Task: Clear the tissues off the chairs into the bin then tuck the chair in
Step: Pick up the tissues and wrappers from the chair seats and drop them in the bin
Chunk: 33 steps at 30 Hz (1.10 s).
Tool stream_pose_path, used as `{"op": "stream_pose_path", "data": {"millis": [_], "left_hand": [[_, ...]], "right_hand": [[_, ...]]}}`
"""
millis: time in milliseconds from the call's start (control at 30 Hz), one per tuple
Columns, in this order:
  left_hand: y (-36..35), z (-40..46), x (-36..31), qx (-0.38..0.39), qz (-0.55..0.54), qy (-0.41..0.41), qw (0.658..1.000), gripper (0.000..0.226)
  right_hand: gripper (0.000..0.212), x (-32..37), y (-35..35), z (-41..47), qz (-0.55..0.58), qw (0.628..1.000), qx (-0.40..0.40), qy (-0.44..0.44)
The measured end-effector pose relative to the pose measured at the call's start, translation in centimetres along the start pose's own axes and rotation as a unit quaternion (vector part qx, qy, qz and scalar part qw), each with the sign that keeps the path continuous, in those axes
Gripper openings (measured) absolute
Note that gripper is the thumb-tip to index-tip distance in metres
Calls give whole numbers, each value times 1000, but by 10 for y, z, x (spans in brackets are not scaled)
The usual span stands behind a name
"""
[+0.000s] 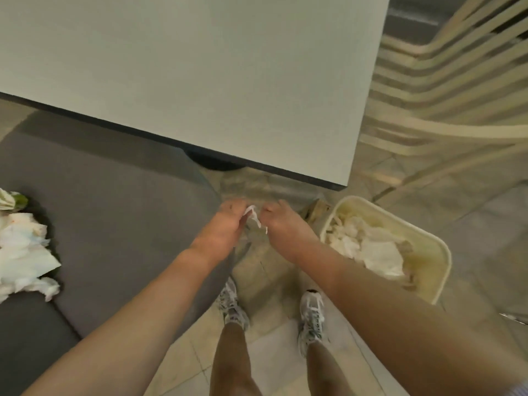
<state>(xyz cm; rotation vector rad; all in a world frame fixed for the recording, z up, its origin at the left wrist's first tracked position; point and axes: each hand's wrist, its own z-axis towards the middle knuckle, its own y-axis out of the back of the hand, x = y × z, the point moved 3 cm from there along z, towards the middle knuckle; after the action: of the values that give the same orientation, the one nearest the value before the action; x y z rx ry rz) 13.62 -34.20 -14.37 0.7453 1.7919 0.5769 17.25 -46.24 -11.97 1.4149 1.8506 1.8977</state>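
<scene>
Head view, both hands pinching tissue scrap, bin right

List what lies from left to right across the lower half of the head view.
Pile of tissues on the grey seat → left hand → small tissue scrap, pinched by both hands → right hand → bin holding tissues.

One wide-angle view, from the person's head, looks steeply down and a little forward. It sits close above both forearms, which reach in from the bottom edge, with the shoes almost straight below. The table fills the upper frame, the bin stands lower right, and the edges bend with lens distortion.
</scene>
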Motion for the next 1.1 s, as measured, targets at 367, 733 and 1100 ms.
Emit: {"op": "stream_pose_path", "data": {"millis": [367, 733, 1100], "left_hand": [[-107, 27, -143, 55, -10, -103, 993, 27], [-164, 33, -165, 134, 121, -164, 970, 37], [-93, -8, -134, 29, 117, -127, 985, 34]], "right_hand": [[30, -134, 40, -134, 61, 979, -66, -182], [21, -182, 29, -189, -39, 961, 38, -272], [23, -102, 45, -133, -128, 984, -42, -120]]}}
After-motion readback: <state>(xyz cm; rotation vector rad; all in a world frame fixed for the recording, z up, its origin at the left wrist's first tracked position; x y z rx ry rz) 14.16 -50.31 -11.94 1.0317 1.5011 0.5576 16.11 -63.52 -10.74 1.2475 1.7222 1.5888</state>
